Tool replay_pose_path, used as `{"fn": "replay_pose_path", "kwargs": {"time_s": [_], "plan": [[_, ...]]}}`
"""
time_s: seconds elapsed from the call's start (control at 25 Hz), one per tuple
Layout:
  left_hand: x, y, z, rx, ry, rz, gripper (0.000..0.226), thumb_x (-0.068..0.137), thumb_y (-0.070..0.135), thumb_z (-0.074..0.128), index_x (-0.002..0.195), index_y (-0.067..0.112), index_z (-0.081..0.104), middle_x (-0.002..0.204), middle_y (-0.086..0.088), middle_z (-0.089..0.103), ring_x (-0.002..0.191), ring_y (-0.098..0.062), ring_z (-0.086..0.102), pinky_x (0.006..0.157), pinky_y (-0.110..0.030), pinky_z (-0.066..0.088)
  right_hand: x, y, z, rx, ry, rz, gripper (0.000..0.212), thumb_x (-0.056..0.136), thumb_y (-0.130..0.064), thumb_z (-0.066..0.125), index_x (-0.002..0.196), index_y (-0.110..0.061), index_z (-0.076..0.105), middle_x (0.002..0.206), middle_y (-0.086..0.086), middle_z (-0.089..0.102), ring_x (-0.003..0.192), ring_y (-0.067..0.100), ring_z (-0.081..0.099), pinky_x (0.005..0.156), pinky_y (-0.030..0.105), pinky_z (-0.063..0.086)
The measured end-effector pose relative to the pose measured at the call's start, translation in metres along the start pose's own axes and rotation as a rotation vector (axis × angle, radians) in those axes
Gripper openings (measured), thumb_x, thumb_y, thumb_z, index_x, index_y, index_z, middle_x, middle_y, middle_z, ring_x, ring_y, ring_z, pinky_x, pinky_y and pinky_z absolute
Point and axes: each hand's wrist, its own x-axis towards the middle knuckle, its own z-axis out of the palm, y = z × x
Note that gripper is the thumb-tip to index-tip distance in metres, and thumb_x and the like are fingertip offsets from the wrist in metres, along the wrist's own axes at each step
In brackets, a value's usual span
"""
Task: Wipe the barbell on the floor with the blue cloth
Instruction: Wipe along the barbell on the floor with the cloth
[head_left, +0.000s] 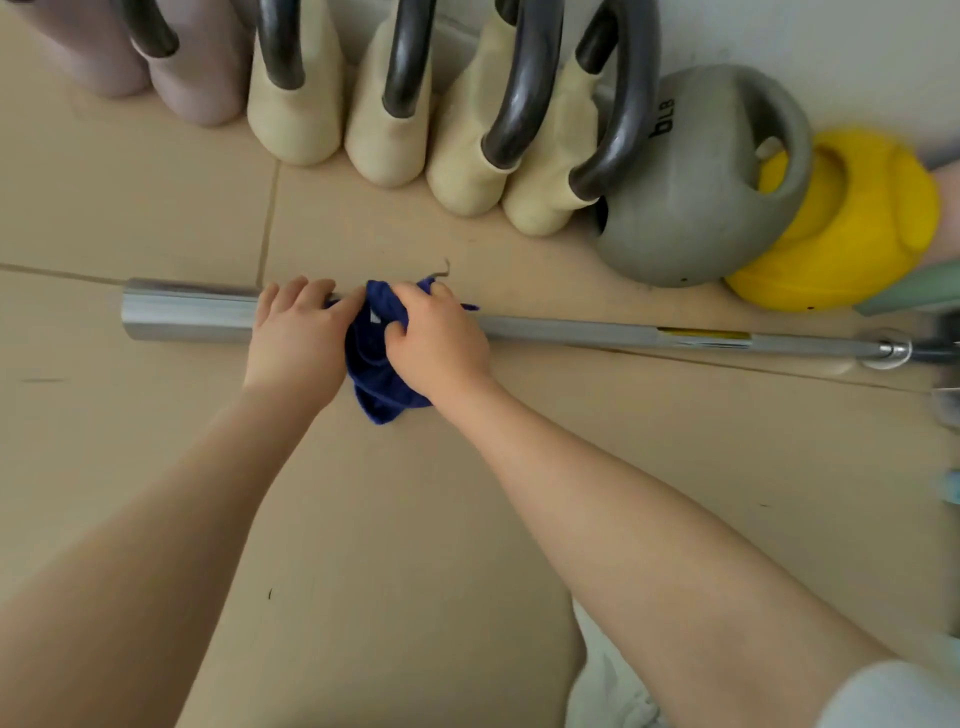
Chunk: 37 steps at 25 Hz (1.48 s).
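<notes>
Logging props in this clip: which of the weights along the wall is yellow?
The yellow weight at the far right end of the row, beside the grey kettlebell; the others are cream or pinkish.

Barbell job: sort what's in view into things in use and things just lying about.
In use: barbell; blue cloth; left hand on the bar; right hand gripping the cloth.

Lying about: grey kettlebell; yellow kettlebell; cream weights; pink weights.
</notes>
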Motion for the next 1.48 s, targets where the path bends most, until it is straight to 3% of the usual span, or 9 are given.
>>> {"fn": "replay_pose_path", "kwargs": {"time_s": [0.2, 0.36, 0.72, 0.92, 1.12, 1.2, 1.32, 1.4, 1.48], "plan": [[0.003, 0.001, -0.002, 0.049, -0.082, 0.011, 0.057, 0.084, 0.0, 0.048, 0.139, 0.016, 0.039, 0.138, -0.02, 0.044, 0.128, -0.037, 0.035, 0.111, -0.046, 0.019, 0.013, 0.002, -0.002, 0.017, 0.006, 0.036, 0.032, 0.087, -0.013, 0.044, 0.116, -0.022, 0.054, 0.112, 0.012, 0.052, 0.095, 0.035, 0.056, 0.069, 0.041, 0.048], [0.008, -0.001, 0.0, 0.033, -0.095, 0.002, 0.052, 0.087, 0.008, 0.049, 0.138, 0.019, 0.041, 0.137, -0.017, 0.047, 0.127, -0.034, 0.038, 0.109, -0.043, 0.021, 0.002, 0.003, 0.006, -0.067, 0.008, -0.024, 0.022, 0.084, -0.017, 0.048, 0.104, -0.017, 0.055, 0.107, 0.013, 0.051, 0.084, 0.038, 0.057, 0.056, 0.036, 0.037], [0.017, 0.011, -0.021, 0.136, -0.279, -0.064, 0.06, 0.089, 0.007, 0.042, 0.144, 0.022, 0.023, 0.142, -0.008, 0.04, 0.133, -0.027, 0.031, 0.113, -0.036, 0.019, 0.024, 0.008, 0.005, -0.201, 0.072, 0.041, 0.023, 0.088, -0.012, 0.042, 0.106, -0.017, 0.056, 0.11, 0.015, 0.052, 0.093, 0.036, 0.055, 0.065, 0.039, 0.039], [0.006, 0.023, -0.014, 0.274, -0.248, -0.054, 0.073, 0.089, 0.013, 0.045, 0.146, 0.033, 0.004, 0.135, -0.01, 0.042, 0.126, -0.03, 0.036, 0.109, -0.039, 0.026, 0.007, 0.025, 0.004, -0.239, -0.021, -0.224, 0.022, 0.089, -0.02, 0.045, 0.108, -0.017, 0.054, 0.112, 0.013, 0.05, 0.091, 0.034, 0.056, 0.061, 0.035, 0.033], [0.011, 0.029, -0.012, 0.197, -0.289, -0.145, 0.063, 0.089, 0.011, 0.041, 0.144, 0.029, 0.017, 0.14, -0.009, 0.038, 0.134, -0.029, 0.027, 0.114, -0.045, 0.02, 0.027, 0.036, -0.005, -0.072, 0.038, 0.143, 0.025, 0.09, -0.022, 0.042, 0.107, -0.016, 0.059, 0.116, 0.016, 0.051, 0.099, 0.037, 0.053, 0.068, 0.037, 0.04], [0.009, 0.034, -0.008, 0.121, -0.282, -0.107, 0.061, 0.088, 0.013, 0.044, 0.143, 0.02, 0.019, 0.146, -0.005, 0.033, 0.139, -0.022, 0.022, 0.117, -0.045, 0.014, 0.0, 0.016, 0.014, -0.099, 0.03, -0.046, 0.03, 0.084, -0.022, 0.051, 0.113, -0.015, 0.056, 0.119, 0.017, 0.05, 0.1, 0.037, 0.053, 0.066, 0.037, 0.042], [0.001, 0.033, -0.002, 0.067, -0.313, -0.07, 0.079, 0.089, 0.028, 0.053, 0.148, 0.013, 0.003, 0.157, -0.001, 0.013, 0.145, -0.016, 0.007, 0.119, -0.042, 0.005, -0.008, 0.051, 0.007, -0.237, -0.032, -0.32, 0.049, 0.077, -0.024, 0.055, 0.126, -0.023, 0.047, 0.118, 0.013, 0.051, 0.093, 0.036, 0.054, 0.069, 0.038, 0.044], [0.001, 0.03, 0.001, 0.093, -0.277, -0.07, 0.079, 0.09, 0.029, 0.054, 0.147, 0.013, 0.001, 0.157, -0.001, 0.014, 0.145, -0.015, 0.008, 0.118, -0.041, 0.006, -0.002, 0.07, 0.001, -0.264, 0.057, -0.219, 0.042, 0.077, -0.017, 0.051, 0.118, -0.025, 0.054, 0.105, 0.013, 0.054, 0.079, 0.035, 0.055, 0.064, 0.038, 0.043], [0.004, 0.03, 0.003, 0.107, -0.222, -0.064, 0.073, 0.091, 0.025, 0.054, 0.146, 0.013, 0.008, 0.153, -0.001, 0.025, 0.142, -0.015, 0.019, 0.117, -0.037, 0.014, -0.006, 0.05, 0.007, -0.177, 0.084, 0.011, 0.033, 0.08, -0.013, 0.05, 0.11, -0.024, 0.058, 0.112, 0.015, 0.053, 0.079, 0.036, 0.055, 0.06, 0.036, 0.04]]}}
